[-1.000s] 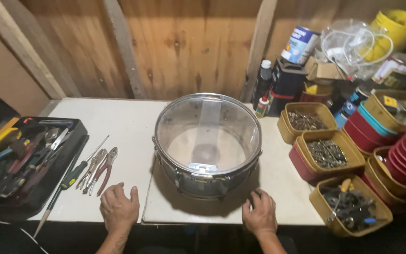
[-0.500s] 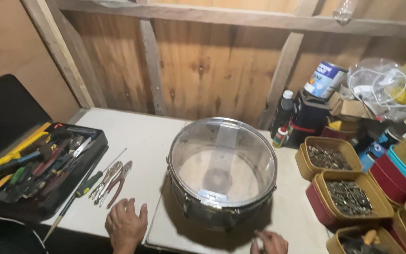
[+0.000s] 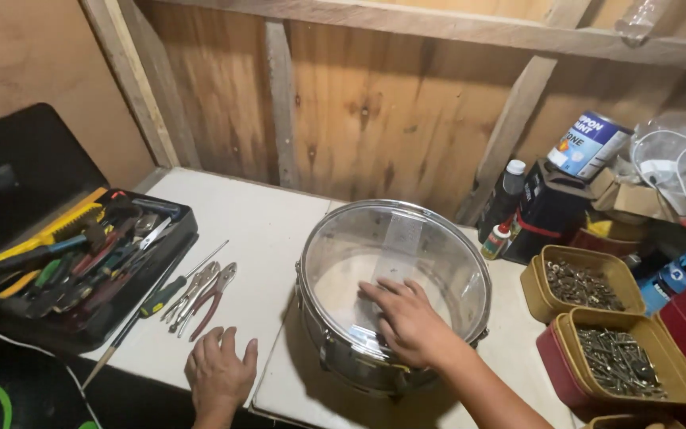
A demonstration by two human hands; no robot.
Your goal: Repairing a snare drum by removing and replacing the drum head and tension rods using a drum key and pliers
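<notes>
Chrome-shelled snare drum (image 3: 393, 294) with a clear head sits at the centre of the white table (image 3: 256, 230). My right hand (image 3: 410, 322) lies open, fingers spread flat on the drum head. My left hand (image 3: 220, 372) rests open, palm down, on the table edge, just below the pliers (image 3: 212, 298) and beside the black tool tray (image 3: 81, 270).

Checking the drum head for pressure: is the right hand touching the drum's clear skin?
Touching. The head view shows the right hand lying flat on the drum, palm and fingers spread on its clear skin.
</notes>
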